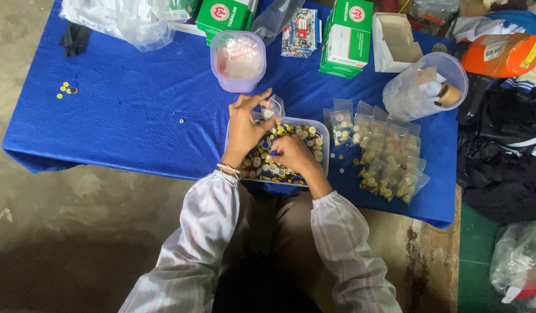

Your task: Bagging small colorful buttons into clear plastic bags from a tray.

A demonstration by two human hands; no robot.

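Blue-clothed table (134,122) has open room at left, clear tray of small discs (321,152) sits at near edge, left hand (243,128) pinches small clear bag (272,108) above it, right hand (291,153) curled into discs.

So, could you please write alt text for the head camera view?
A left hand holds a small clear bag open while the right hand reaches into a clear tray of small yellow and blue caps. Filled bags lie right of it on a blue table.
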